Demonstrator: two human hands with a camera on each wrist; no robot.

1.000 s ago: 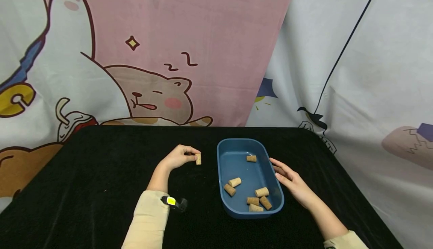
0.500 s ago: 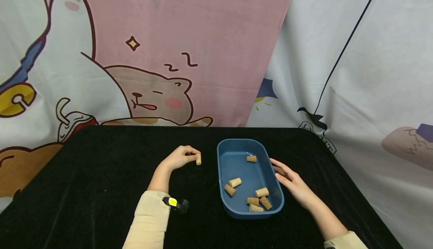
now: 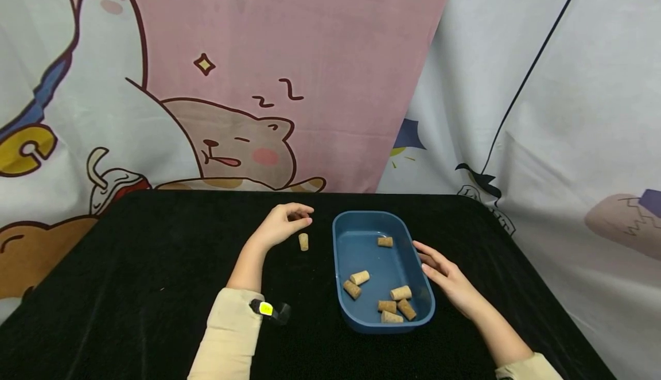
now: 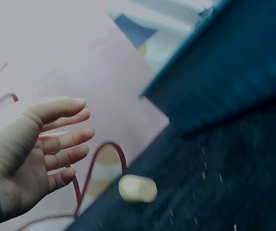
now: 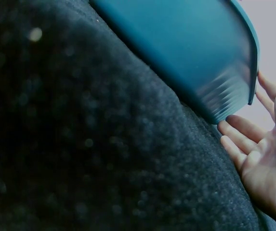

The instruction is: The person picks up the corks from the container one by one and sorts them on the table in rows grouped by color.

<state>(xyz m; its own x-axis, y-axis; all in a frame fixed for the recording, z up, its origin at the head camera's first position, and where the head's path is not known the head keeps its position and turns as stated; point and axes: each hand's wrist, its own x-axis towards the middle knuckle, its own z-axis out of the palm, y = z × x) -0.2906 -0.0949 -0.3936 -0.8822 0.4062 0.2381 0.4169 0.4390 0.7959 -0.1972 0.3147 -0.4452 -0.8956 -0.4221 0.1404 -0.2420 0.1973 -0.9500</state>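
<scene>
A pale cork (image 3: pixel 303 241) stands by itself on the black cloth, left of the blue bin (image 3: pixel 338 276). Just above and behind it hovers my left hand (image 3: pixel 279 225), fingers relaxed and apart from the cork. In the left wrist view that hand (image 4: pixel 46 149) holds nothing, and the cork (image 4: pixel 138 188) sits away from the fingertips. My right hand (image 3: pixel 451 282) rests its fingers against the bin's right side; in the right wrist view the fingers (image 5: pixel 239 137) lie extended along the wall. Several corks, among them one cork (image 3: pixel 385 242) near the far end, lie inside the bin.
Black cloth (image 3: pixel 155 288) covers the table, whose far edge meets a printed curtain (image 3: pixel 335 81). A dark wrist device (image 3: pixel 271 311) with a yellow-green patch is on the left sleeve.
My left hand has let go of the cork and lifted up and slightly away from it. The cork stays where it was held. The right hand and bin keep their places.
</scene>
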